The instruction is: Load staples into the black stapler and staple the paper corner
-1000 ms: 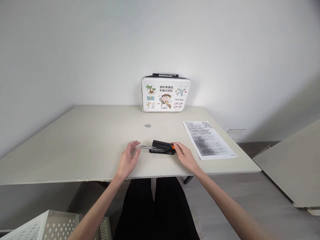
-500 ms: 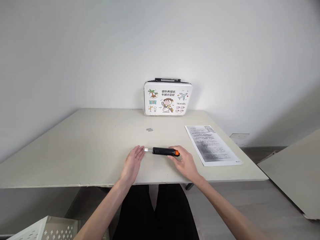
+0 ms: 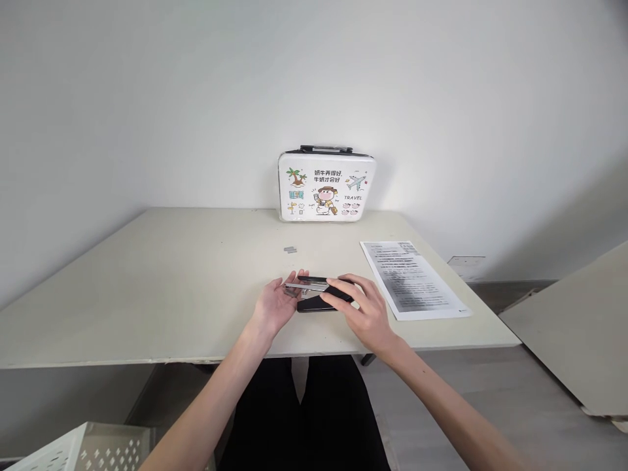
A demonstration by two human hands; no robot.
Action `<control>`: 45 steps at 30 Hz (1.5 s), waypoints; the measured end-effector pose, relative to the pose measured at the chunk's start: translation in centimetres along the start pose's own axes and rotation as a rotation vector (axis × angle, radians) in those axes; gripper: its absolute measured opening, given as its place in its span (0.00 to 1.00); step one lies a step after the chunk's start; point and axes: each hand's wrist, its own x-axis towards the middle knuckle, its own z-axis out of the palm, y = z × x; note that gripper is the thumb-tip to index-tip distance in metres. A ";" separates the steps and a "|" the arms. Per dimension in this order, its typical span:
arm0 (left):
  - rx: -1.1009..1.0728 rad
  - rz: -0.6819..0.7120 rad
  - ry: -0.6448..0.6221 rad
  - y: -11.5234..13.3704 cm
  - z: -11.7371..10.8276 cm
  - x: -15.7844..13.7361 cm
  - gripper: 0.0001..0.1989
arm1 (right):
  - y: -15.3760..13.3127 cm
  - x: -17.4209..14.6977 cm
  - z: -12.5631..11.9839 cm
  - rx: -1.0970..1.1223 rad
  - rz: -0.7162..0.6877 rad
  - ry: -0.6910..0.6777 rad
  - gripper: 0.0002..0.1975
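Observation:
A black stapler (image 3: 314, 304) lies tipped on its side above the near part of the table, with its metal magazine sticking out to the left. My right hand (image 3: 367, 307) grips its right end, fingers wrapped over the body. Under the magazine's left end, my left hand (image 3: 273, 306) is open with its palm turned up and its fingers stretched out. Whether a small grey piece by the palm is loose or part of the stapler, I cannot tell. Small grey strips, apparently staples (image 3: 290, 249), lie on the table just beyond my hands.
A white cartoon-printed case (image 3: 326, 190) with a black handle stands against the wall at the back of the table (image 3: 171, 281). To the right lies a printed sheet (image 3: 417, 281). A white perforated basket (image 3: 110, 448) is below at lower left.
My right hand has rolled the stapler from upright onto its side. My left hand has turned palm up and moved right, beneath the magazine. The view has shifted slightly.

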 end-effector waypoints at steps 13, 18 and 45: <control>1.030 0.670 -0.022 -1.6 -4.7 -4.0 0.28 | -1.5 -0.3 0.3 0.435 0.583 0.089 0.16; 1.162 0.735 -0.139 -2.1 -5.3 -3.2 0.27 | -2.2 0.5 2.4 0.525 0.633 0.051 0.14; -0.305 0.105 0.031 2.0 -6.2 -3.0 0.13 | -4.1 7.9 11.2 0.415 0.240 -0.042 0.09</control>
